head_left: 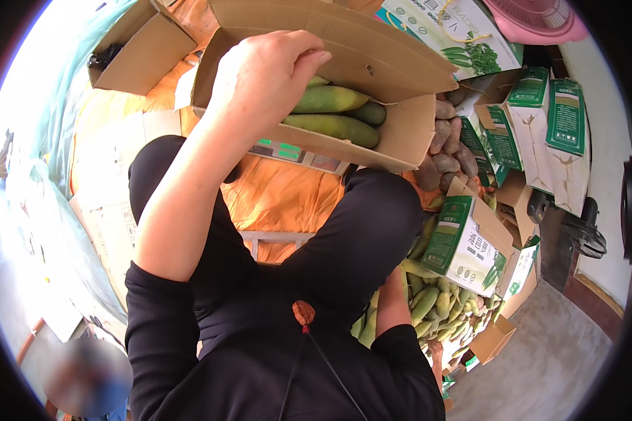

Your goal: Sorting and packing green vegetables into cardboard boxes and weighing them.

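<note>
Boxes crowd the floor; upper centre, my left hand [263,77] curls loosely, seemingly empty, over the box [400,137], gourds [333,126] lying crosswise just right of the fingertips.

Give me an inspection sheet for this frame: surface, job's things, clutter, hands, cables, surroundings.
Surface: orange sheet on the floor, a digital scale on it under the box.
Job's things: open cardboard box holding long green fruits.
Clutter: heap of green fruits at right; brown tubers beside the box; green-and-white printed cartons; empty cardboard box; pink plastic basket.
Hands: left hand at the box's near wall, fingers curled; right hand hidden behind the leg, forearm reaching toward the heap.
Cables: thin dark cord with a brown bead on the clothing.
Surroundings: concrete floor, pale wall.
</note>
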A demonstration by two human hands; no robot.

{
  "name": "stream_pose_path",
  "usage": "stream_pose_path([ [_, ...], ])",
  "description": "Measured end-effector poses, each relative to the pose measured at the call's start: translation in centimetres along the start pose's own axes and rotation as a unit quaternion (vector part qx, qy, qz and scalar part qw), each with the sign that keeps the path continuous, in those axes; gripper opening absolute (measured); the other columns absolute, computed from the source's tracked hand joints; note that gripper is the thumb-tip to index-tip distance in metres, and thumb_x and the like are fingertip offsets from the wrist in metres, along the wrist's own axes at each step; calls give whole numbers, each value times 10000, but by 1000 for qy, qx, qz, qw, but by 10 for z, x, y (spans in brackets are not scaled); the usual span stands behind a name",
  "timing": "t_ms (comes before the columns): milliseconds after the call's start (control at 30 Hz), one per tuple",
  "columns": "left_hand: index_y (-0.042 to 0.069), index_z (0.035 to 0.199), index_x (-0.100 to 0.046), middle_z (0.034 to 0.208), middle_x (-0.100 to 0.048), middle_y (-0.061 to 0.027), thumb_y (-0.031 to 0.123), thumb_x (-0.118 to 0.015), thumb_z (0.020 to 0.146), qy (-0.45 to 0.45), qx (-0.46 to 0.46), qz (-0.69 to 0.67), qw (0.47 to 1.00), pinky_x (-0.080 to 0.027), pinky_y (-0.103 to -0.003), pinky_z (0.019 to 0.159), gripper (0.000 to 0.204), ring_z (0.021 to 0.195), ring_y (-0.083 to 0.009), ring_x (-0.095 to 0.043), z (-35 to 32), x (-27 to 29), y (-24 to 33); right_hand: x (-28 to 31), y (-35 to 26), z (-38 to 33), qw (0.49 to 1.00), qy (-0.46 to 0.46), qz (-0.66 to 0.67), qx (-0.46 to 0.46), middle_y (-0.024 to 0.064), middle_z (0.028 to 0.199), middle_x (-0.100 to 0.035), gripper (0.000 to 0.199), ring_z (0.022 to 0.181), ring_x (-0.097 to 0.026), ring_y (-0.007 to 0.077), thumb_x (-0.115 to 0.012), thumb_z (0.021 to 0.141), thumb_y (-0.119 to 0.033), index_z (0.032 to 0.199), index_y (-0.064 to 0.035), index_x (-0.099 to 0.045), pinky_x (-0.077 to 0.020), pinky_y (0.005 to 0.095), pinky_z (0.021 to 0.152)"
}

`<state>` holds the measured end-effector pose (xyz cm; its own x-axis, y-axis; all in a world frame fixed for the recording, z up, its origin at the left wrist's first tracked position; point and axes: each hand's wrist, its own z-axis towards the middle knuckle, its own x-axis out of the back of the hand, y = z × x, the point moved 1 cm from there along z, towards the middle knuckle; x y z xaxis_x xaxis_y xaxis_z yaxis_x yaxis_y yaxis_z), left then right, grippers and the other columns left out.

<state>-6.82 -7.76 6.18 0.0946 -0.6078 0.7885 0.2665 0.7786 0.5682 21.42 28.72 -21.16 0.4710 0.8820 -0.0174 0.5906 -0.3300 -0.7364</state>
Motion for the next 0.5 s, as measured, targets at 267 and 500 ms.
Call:
stream_pose_path([
  [267, 53, 924, -672, 868, -666, -119, 198, -612, 856, 12, -47, -43, 998, -513, -380, 717, 171, 815, -316, -641, 0, -18, 5, -35, -118, 23, 963, -40, -194, 183, 30, 956, -650, 284, 828, -599, 118, -604, 906, -168, 1153, -27, -594, -466, 254, 685],
  [500, 60, 911, -670, 857, -663, -108, 230, -603, 861, 1, -51, -50, 997, -517, -400, 711, 189, 802, -314, -640, -2, -24, 7, -106, -292, -24, 930, -93, -268, 236, 30, 1019, -646, 286, 857, -606, 90, -581, 926, -198, 1177, -60, -579, -465, 212, 697],
])
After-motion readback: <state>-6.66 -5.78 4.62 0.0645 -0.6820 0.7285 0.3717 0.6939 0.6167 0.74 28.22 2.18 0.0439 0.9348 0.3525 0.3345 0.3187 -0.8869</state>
